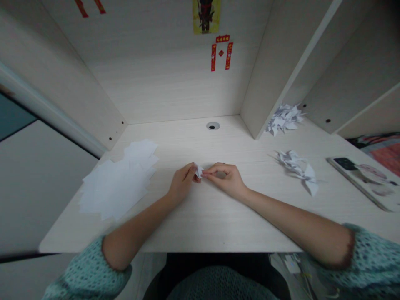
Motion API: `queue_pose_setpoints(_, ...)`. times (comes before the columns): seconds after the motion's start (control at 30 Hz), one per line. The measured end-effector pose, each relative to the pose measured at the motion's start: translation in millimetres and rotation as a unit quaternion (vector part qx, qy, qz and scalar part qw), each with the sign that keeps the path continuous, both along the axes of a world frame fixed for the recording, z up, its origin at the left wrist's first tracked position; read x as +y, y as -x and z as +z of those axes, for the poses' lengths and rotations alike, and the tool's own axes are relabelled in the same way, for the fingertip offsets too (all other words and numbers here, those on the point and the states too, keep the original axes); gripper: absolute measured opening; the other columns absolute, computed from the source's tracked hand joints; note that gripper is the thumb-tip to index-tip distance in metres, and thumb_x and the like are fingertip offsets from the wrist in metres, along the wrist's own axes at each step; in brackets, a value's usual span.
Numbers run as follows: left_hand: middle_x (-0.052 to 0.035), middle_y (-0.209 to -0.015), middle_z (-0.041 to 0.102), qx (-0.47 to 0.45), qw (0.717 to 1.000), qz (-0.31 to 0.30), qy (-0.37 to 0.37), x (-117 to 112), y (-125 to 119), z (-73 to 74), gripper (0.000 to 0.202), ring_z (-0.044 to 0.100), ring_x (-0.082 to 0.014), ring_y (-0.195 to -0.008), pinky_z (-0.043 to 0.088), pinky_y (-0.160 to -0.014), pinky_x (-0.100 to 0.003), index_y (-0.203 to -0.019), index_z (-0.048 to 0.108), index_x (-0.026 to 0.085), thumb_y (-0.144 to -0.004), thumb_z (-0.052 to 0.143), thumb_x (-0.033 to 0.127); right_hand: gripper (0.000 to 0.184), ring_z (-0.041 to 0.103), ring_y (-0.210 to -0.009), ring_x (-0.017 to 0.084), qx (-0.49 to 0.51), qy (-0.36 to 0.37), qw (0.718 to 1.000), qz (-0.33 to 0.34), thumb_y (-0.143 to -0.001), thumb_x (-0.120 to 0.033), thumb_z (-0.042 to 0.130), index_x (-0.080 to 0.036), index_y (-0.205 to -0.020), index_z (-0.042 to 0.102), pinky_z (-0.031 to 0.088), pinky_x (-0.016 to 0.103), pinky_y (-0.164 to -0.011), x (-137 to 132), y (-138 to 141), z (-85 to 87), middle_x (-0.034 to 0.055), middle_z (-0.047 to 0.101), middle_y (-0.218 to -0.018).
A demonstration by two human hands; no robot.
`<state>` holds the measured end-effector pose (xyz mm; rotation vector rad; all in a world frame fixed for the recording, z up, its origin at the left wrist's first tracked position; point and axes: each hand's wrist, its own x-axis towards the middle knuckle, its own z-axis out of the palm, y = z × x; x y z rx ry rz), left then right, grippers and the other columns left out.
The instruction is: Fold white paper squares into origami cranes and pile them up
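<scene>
A small folded piece of white paper (198, 171) sits between my two hands at the middle of the pale wooden desk (218, 216). My left hand (182, 181) pinches it from the left with closed fingers. My right hand (225, 178) pinches its right side, fingers curled and pressed together. Both forearms rest on or just above the desk, sleeves pushed up.
A loose stack of white paper sheets (117, 181) lies at the left. Folded paper shapes (298, 166) lie at the right, with a heap of more (284, 118) in the shelf nook behind. A phone (364, 179) lies far right. A cable hole (213, 125) is at the back.
</scene>
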<state>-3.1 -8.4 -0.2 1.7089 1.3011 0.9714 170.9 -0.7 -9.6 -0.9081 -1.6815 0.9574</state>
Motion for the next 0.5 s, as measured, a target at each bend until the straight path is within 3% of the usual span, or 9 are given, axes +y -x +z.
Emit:
queue_pose_setpoints(0.2,-0.0005,-0.067,0.062,-0.005,1.000,0.010,-0.018,-1.8,-0.4,-2.4,0.040,0.060,-0.0133,-0.066,0.046,-0.067,-0.024,-0.075,0.056,0.019,-0.093,0.032,0.045,0.015,0.062,-0.067,0.017,0.009,0.033,0.999,-0.038,-0.074,-0.034,0.070,-0.021,-0.079,0.074,0.048,0.032,-0.066,3.4,1.2,-6.4,0.0046,0.073,-0.075)
queue_pose_setpoints(0.37,-0.0013,-0.080,0.068,-0.031,0.999,0.032,-0.007,-2.0,-1.0,0.4,0.030,0.063,-0.0148,-0.077,0.046,-0.068,-0.024,-0.091,0.062,0.020,-0.087,0.048,0.046,0.014,0.058,-0.061,0.015,-0.002,0.027,0.997,-0.069,-0.074,-0.033,0.070,-0.020,-0.077,0.074,0.045,0.030,-0.062,4.5,0.6,-6.7,0.0041,0.072,-0.072)
queue_pose_setpoints(0.5,-0.0026,-0.080,0.071,-0.052,0.996,0.064,0.032,-0.3,-2.7,5.7,0.032,0.064,-0.0168,-0.077,0.047,-0.066,-0.025,-0.082,0.070,0.019,-0.080,0.058,0.048,0.012,0.059,-0.064,0.016,-0.023,-0.008,0.998,-0.059,-0.075,-0.031,0.069,-0.022,-0.079,0.075,0.046,0.030,-0.064,2.1,0.6,-4.1,0.0042,0.073,-0.075)
